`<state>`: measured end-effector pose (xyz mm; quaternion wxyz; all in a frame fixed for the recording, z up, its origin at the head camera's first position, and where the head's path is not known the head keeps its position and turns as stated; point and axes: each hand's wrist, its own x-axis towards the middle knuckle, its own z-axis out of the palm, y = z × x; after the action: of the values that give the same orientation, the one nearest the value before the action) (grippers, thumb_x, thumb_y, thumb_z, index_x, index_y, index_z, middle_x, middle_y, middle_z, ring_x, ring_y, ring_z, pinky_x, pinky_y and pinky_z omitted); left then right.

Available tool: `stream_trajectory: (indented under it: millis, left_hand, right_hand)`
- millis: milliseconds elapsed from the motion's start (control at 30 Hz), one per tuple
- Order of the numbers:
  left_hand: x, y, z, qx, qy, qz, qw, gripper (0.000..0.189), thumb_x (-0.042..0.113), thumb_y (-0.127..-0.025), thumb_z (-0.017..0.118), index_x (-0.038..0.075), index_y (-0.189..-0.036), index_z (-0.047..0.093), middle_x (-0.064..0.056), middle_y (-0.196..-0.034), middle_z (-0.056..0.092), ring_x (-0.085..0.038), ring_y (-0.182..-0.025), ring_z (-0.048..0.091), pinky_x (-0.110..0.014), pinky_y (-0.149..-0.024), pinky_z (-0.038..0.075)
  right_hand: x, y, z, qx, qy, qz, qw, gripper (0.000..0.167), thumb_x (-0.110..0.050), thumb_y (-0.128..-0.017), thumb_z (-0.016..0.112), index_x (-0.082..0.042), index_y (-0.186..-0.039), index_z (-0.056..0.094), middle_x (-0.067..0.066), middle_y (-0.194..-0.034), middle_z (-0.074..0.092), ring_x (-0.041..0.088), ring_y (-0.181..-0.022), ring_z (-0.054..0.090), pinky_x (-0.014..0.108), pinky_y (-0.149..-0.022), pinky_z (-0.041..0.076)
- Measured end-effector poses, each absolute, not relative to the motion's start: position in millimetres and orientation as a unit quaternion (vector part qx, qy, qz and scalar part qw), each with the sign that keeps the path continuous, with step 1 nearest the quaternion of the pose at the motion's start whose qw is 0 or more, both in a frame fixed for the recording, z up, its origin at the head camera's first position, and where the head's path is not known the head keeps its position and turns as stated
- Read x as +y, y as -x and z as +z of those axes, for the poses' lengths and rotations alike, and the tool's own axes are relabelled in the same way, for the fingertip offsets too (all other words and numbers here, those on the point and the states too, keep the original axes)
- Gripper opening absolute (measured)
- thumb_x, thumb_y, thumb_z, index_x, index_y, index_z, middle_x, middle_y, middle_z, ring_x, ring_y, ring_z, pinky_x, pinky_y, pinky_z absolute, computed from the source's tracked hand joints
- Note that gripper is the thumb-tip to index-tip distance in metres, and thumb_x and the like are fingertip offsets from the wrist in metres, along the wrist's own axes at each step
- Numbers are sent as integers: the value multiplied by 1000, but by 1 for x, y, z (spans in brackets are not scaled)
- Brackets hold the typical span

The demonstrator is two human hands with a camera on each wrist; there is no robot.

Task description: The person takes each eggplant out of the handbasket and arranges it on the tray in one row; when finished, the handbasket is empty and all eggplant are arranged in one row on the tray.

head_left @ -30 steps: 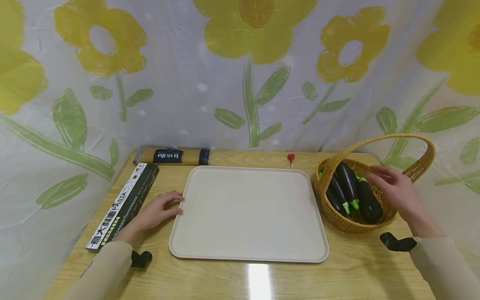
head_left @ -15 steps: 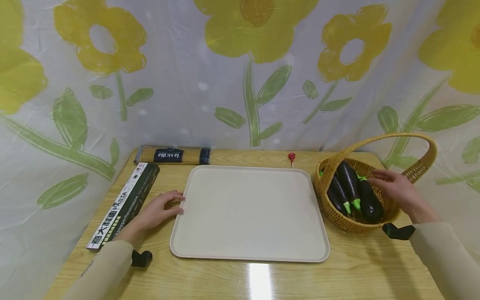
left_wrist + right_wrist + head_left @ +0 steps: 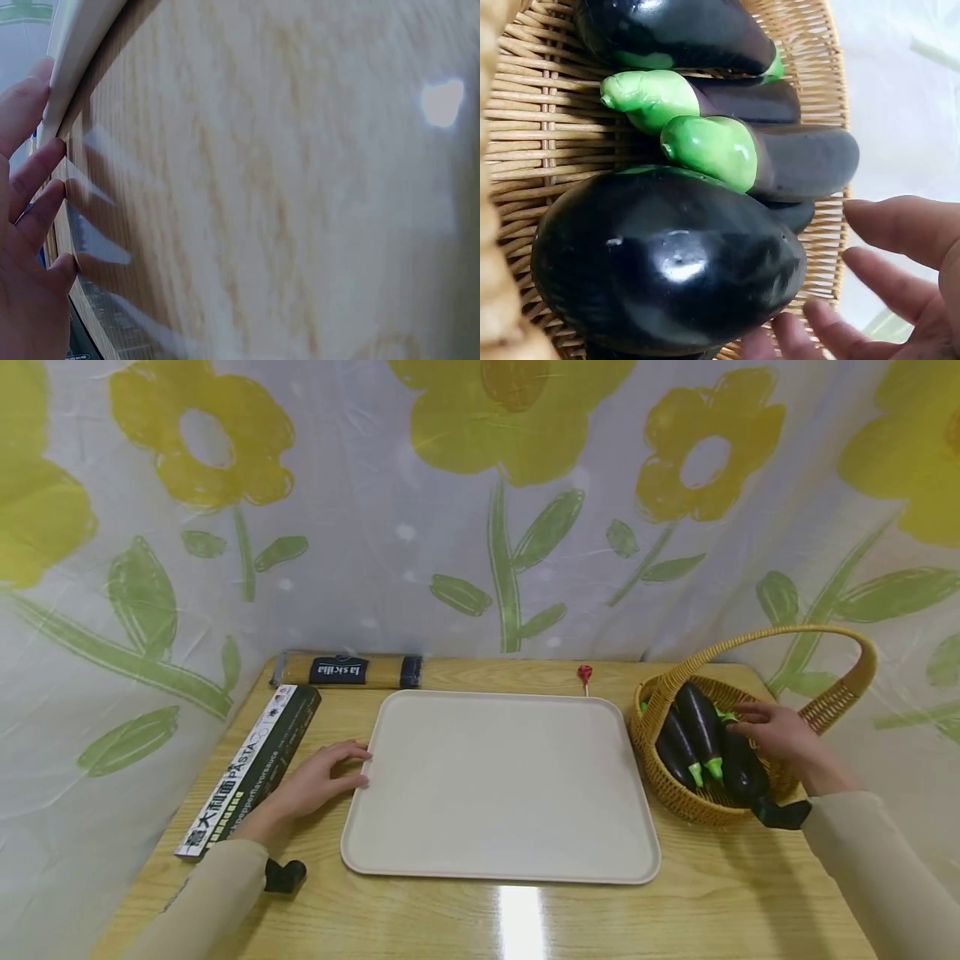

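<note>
A cream tray [image 3: 498,785] lies flat on the wooden table. My left hand [image 3: 318,781] rests at its left edge, fingertips and thumb right at the rim; in the left wrist view the fingers [image 3: 37,176] are loosely spread beside the rim. At the right stands a wicker basket [image 3: 693,812] with a tall handle, holding several glossy dark eggplants with green caps. My right hand [image 3: 783,739] reaches in over the rightmost eggplant [image 3: 741,768]. In the right wrist view, its relaxed fingers [image 3: 889,289] are by the narrow end of the nearest eggplant [image 3: 667,262], not curled round it.
A black and white pasta box [image 3: 251,777] lies slantwise left of the tray, close to my left forearm. Behind the tray lie a spaghetti pack [image 3: 341,671] and a red lollipop [image 3: 584,674]. The basket handle [image 3: 780,631] arches up over the eggplants. A flowered curtain [image 3: 375,552] hangs behind the table.
My right hand has moved slightly left and lower, nearer the green-capped end of the rightmost eggplant. The left hand stays at the tray's edge.
</note>
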<state>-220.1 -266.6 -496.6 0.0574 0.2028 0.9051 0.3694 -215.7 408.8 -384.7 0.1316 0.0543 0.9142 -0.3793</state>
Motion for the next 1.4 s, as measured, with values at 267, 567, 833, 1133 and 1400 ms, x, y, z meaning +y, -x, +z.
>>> stream_trajectory:
  millis: [267,567,833,1133,1400]
  left_hand:
    - [-267,220,-496,906,-199,368,59,36,28,-91,71,10,-122,64,-19,-142,50,-44,-136,36,-60,-113,23]
    - [-266,220,-495,905,-204,369,58,35,27,-91,71,10,-121,65,-18,-140,52,-43,-135,38,-60,-113,24]
    - [-266,220,-494,905,-201,370,60,35,26,-91,71,10,-121,64,-19,-141,51,-43,-136,37,-60,-113,24]
    - [-266,219,-494,907,-201,365,59,34,26,-91,71,10,-120,64,-20,-141,51,-44,-136,37,-61,-112,24]
    - [-266,220,-495,906,-206,365,55,35,26,-91,71,10,-121,64,-20,-140,52,-43,-135,39,-60,-112,25]
  right_hand:
    - [405,212,-384,895,-65,-414,153,64,-24,-102,51,9,-150,23,40,-147,25,30,-96,59,37,-73,55]
    - [415,213,-394,890,-26,-426,158,62,-17,-100,57,14,-145,29,43,-145,27,15,-110,57,30,-83,54]
    - [411,214,-398,893,11,-413,178,63,-23,-100,58,13,-145,33,43,-141,34,29,-117,55,23,-79,53]
    - [405,212,-392,881,4,-434,187,64,-20,-99,60,12,-145,30,38,-137,39,2,-88,56,28,-73,54]
    - [405,204,-384,904,-11,-410,124,71,-38,-100,56,7,-148,30,40,-139,38,-6,-87,55,29,-75,55]
